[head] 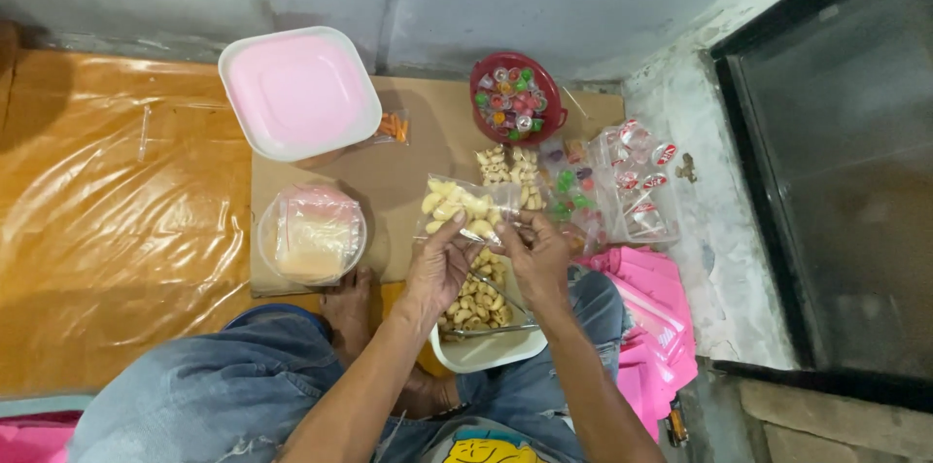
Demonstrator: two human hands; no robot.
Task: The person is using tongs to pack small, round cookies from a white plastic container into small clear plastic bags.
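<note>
Clear plastic bag of pale snacks pinched by left hand and right hand, one white tub of snacks below, one red bowl of wrapped candies

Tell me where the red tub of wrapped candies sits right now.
In the head view, the red tub sits at the cardboard's far edge near the wall, right of the pink-lidded container, beyond the hands.
</note>
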